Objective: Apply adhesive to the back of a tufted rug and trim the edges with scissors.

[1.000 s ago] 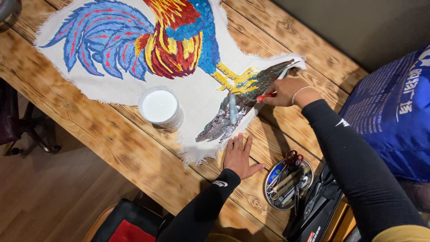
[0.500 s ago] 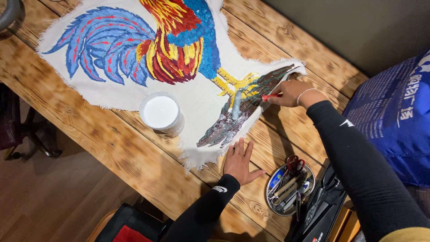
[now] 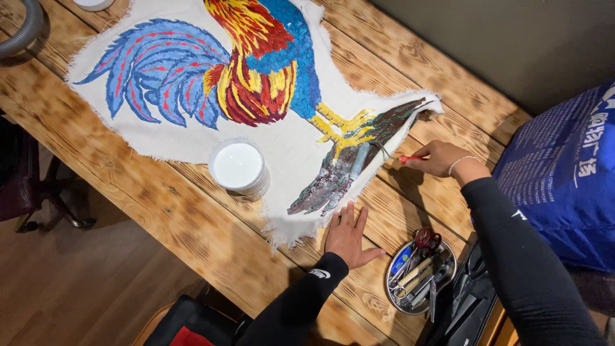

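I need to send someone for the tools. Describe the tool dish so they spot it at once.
Start at the wooden table and its cloth with the painted rooster. Past the cloth's near corner, beside the left hand, sits a round metal dish. Unlike the white-filled jar, it holds red-handled scissors.

Wooden table (image 3: 147, 192) bears rooster cloth (image 3: 291, 154), tool tray (image 3: 419, 272).

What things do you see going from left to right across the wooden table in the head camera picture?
Grey hose → blue tail feathers → white jar → left hand → round metal tool tray → right hand → blue bag.
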